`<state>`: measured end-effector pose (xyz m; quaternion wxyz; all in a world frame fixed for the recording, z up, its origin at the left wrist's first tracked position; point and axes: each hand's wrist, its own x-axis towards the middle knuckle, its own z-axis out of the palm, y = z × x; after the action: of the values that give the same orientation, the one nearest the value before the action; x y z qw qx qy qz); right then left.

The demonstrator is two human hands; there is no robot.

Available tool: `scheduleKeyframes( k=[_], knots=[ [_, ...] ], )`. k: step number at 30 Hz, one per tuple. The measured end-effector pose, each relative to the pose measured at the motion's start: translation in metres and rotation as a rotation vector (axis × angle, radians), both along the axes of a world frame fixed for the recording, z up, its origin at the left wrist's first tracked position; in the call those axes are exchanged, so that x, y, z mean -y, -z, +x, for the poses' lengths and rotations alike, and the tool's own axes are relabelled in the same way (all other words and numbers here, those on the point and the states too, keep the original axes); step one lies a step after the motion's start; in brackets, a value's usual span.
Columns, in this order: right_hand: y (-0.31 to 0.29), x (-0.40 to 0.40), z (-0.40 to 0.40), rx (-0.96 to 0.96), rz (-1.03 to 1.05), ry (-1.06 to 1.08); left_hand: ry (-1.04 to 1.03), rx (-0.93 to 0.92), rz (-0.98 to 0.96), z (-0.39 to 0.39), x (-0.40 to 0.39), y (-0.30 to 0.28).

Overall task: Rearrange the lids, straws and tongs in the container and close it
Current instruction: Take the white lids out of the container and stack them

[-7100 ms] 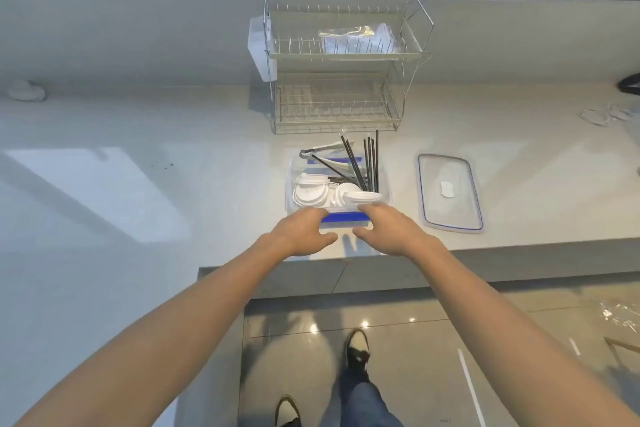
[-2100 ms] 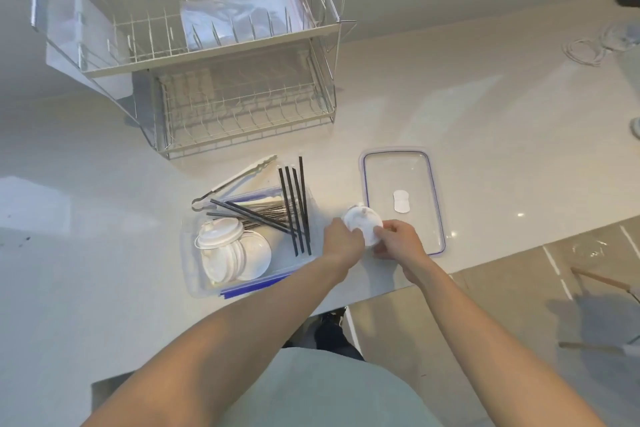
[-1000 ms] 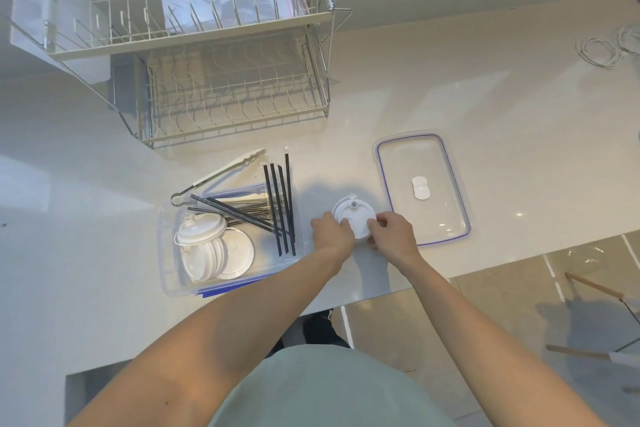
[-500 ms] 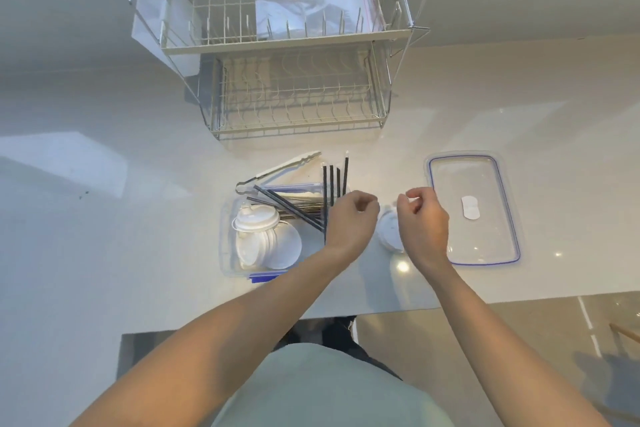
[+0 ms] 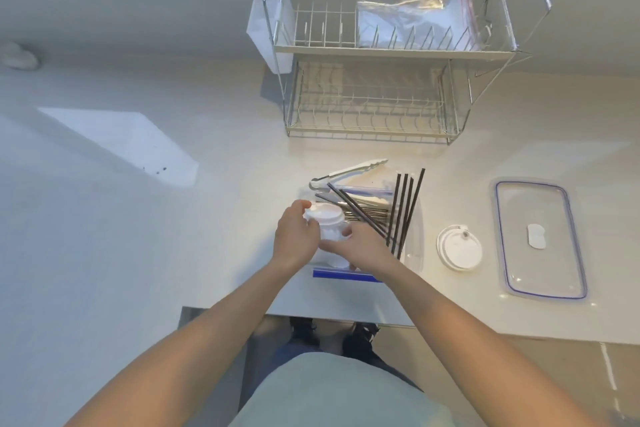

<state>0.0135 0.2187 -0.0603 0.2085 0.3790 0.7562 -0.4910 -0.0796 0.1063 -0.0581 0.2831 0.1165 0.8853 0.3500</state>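
Note:
A clear plastic container with blue clips sits near the counter's front edge. Inside its left half, my left hand and my right hand both grip a stack of white cup lids. Several black straws lean over the container's right and far side. White tongs rest across its far rim. One white cup lid lies alone on the counter, right of the container. The container's clear cover with a blue seal lies flat further right.
A two-tier wire dish rack stands behind the container, with a clear zip bag on its upper tier. The counter's front edge runs just below my wrists. A small white object sits at the far left.
Both hands have left the single lid on the counter and moved left into the container, where they now hold the lid stack. The camera view has shifted.

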Motion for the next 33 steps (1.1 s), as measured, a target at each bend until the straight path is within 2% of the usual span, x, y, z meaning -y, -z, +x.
scheduleKeyframes(
  k=[6, 10, 14, 20, 25, 33],
  knots=[
    [0.023, 0.016, -0.012, -0.054, -0.03, 0.194, 0.337, -0.11, -0.255, -0.011, -0.008, 0.006],
    [0.016, 0.005, -0.003, -0.081, -0.053, 0.291, 0.412, -0.235, -0.364, -0.011, -0.017, 0.005],
    [0.006, -0.009, 0.013, -0.123, -0.089, 0.295, 0.364, -0.184, -0.311, -0.009, -0.02, 0.004],
    [-0.009, -0.024, 0.019, -0.22, -0.167, 0.326, 0.201, 0.131, -0.165, -0.015, -0.017, -0.013],
    [-0.015, -0.024, 0.026, -0.29, -0.266, 0.324, 0.024, 0.611, 0.018, -0.019, -0.01, -0.028],
    [-0.026, -0.03, 0.037, -0.383, -0.426, 0.358, -0.022, 0.981, 0.253, -0.025, 0.009, -0.022]
  ],
)
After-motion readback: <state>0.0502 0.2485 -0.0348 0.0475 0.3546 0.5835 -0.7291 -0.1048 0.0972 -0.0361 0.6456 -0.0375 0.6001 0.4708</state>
